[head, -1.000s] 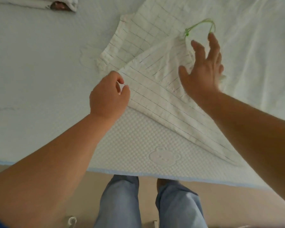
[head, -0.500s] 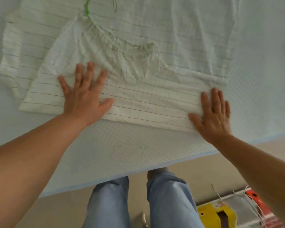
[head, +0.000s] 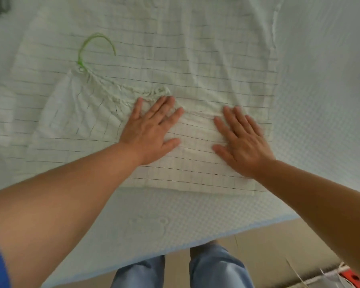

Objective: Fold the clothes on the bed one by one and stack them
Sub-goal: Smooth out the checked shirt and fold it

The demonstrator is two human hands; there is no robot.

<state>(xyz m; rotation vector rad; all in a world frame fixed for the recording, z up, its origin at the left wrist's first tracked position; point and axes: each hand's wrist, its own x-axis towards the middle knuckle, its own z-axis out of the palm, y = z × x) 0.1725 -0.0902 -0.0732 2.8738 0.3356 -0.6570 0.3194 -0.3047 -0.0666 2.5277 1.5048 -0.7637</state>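
One grid-lined white garment [head: 146, 65] on the bed [head: 320, 100], long axis left to right, two hands on it
Left hand [head: 152, 132] and right hand [head: 242, 142] spread flat, palms down on near folded layer; green drawstring loop [head: 96, 46] points away at left

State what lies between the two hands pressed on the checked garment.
Head view: only a bare strip of the folded checked garment lies between the left hand and right hand.

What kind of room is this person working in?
Most likely a bedroom at home: a quilted bed cover with an embossed bear, a checked garment spread on it under both hands, and a bare floor beside the bed.
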